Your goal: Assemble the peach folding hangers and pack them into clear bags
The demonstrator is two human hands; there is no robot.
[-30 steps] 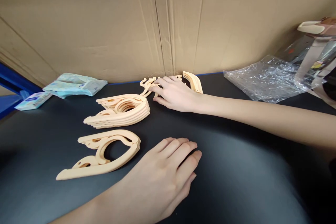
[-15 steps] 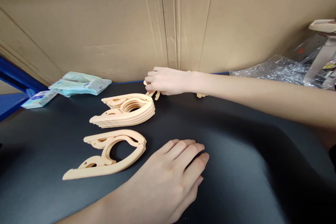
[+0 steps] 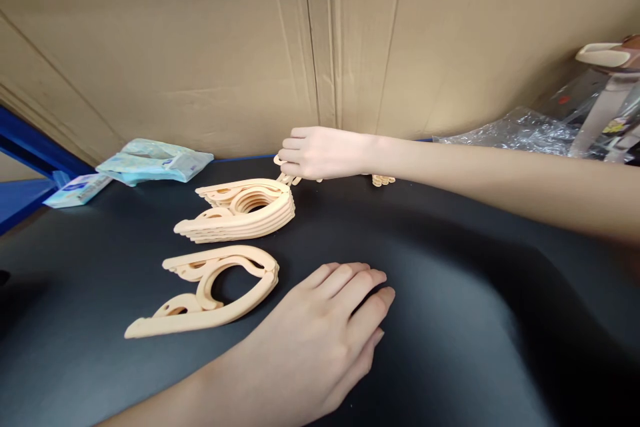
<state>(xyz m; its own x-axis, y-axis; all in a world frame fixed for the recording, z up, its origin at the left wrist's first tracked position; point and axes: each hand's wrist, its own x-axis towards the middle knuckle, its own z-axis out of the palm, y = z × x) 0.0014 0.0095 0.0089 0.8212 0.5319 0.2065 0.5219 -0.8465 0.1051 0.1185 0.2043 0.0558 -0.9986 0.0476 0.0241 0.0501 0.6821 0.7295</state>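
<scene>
At the back of the black table, my right hand (image 3: 316, 152) reaches over small cream plastic pieces (image 3: 286, 177), fingers curled down and close together. The wrist and palm hide most of these pieces, and what the fingertips hold is not visible. Just in front lies a stack of several cream folding hangers (image 3: 270, 223), folded up. Nearer to me a single folded hanger (image 3: 250, 300) lies flat. My left hand (image 3: 325, 340) rests palm down to the right of that hanger, fingers loosely stretched and holding nothing.
A blue-white tissue pack (image 3: 155, 163) and a smaller packet (image 3: 77, 190) lie at the back left. More small cream pieces (image 3: 383, 181) sit behind my right forearm. Crumpled clear plastic (image 3: 520, 130) is at the right, and a cardboard wall (image 3: 210, 47) closes off the back.
My right hand has shifted slightly over the small cream pieces, its fingers still bent. My left hand and the hangers stay in place, while the view has moved a little.
</scene>
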